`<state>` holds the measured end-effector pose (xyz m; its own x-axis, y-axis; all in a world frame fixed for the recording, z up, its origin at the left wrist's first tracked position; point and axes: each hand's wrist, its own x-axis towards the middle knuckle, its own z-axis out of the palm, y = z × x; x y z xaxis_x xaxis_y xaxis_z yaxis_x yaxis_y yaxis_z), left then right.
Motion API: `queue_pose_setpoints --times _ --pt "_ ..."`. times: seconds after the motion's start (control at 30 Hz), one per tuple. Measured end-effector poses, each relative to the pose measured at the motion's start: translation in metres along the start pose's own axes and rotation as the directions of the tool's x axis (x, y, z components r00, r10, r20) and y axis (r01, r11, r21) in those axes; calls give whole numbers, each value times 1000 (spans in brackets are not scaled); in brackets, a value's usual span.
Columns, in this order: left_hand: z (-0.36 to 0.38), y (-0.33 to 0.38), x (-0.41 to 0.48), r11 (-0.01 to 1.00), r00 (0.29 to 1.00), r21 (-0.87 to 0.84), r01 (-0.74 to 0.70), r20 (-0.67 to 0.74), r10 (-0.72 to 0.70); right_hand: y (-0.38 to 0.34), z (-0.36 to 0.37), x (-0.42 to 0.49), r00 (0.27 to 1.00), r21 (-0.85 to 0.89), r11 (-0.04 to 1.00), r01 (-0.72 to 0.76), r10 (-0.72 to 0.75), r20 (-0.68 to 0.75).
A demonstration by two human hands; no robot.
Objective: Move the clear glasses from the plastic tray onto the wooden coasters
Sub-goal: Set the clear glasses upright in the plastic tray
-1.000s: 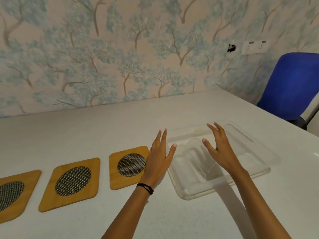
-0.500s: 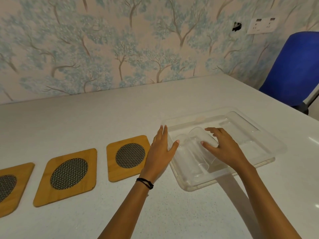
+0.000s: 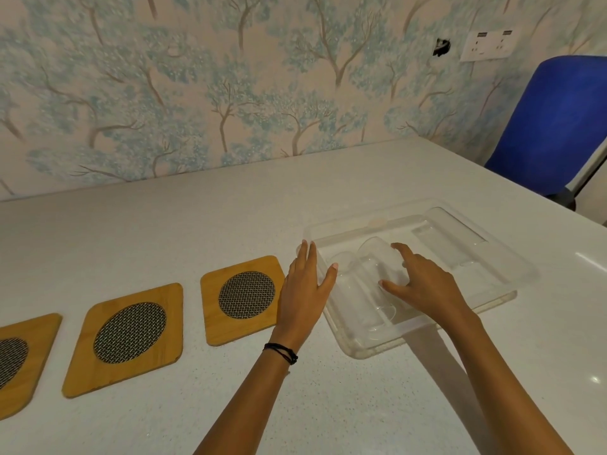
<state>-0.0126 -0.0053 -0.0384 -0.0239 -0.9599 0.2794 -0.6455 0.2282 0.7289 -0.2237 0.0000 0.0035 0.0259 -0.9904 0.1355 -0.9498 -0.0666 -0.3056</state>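
Observation:
A clear plastic tray (image 3: 499, 292) sits on the white table, right of centre. Three clear glasses lie on their sides in it: a left glass (image 3: 353, 292), a middle glass (image 3: 372, 257) and a right glass (image 3: 450, 236). My right hand (image 3: 423, 287) lies over the middle glass, thumb on its left side and fingers curled over its top. My left hand (image 3: 303, 295) rests flat and open against the tray's left rim, thumb over the edge. Three wooden coasters with mesh centres lie in a row to the left: near (image 3: 244, 297), middle (image 3: 129, 334), far left (image 3: 14, 357). All are bare.
A blue chair (image 3: 555, 126) stands at the table's right corner. The wallpapered wall runs along the table's far edge, with a socket plate (image 3: 489, 44) at the upper right. The near coaster almost touches my left hand.
My right hand has come down from above the tray onto the middle glass and closed around it. My left hand has stayed at the tray's left rim.

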Motion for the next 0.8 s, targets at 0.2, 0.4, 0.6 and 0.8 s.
queue_pose_setpoints --times 0.2,0.4,0.6,0.8 --pt "0 1 -1 1000 1000 1 3 3 -3 3 -2 -1 999 102 995 -20 23 -29" --pt "-1 2 -2 1000 1000 -6 -1 -4 1 6 -12 4 961 598 796 -98 231 -150" --pt "-2 4 -2 1000 1000 -10 -7 -12 7 21 -26 9 887 966 216 -143 460 29" --pt "-1 2 -2 1000 1000 -15 -3 -10 3 37 -37 9 900 966 233 -116 437 3"
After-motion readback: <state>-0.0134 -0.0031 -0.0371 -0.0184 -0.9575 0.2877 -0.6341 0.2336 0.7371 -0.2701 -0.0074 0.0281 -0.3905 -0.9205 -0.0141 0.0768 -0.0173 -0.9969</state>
